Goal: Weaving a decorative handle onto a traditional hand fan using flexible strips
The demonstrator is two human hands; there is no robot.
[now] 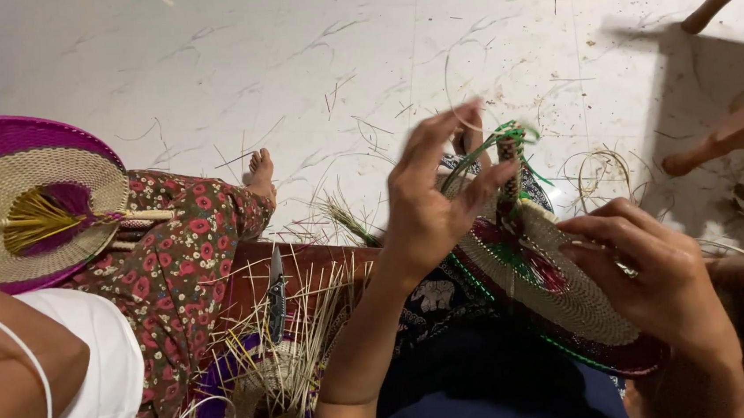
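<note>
My right hand (pixel 656 279) grips the rim of a round woven fan (pixel 565 295) in tan straw with a green and dark red edge, held tilted over my lap. My left hand (pixel 433 195) is raised at the fan's handle end (pixel 508 163), fingers spread, pinching a thin green strand (pixel 507 132) that wraps the handle. The hand is slightly blurred.
At my left sits another person in floral trousers (pixel 177 260) with a bare foot (pixel 259 174) on the white floor (pixel 201 63). A finished magenta and tan fan (pixel 22 197) lies at the left. A folding knife (pixel 275 296) rests among loose straws (pixel 269 367). Wooden chair legs (pixel 737 131) stand at the right.
</note>
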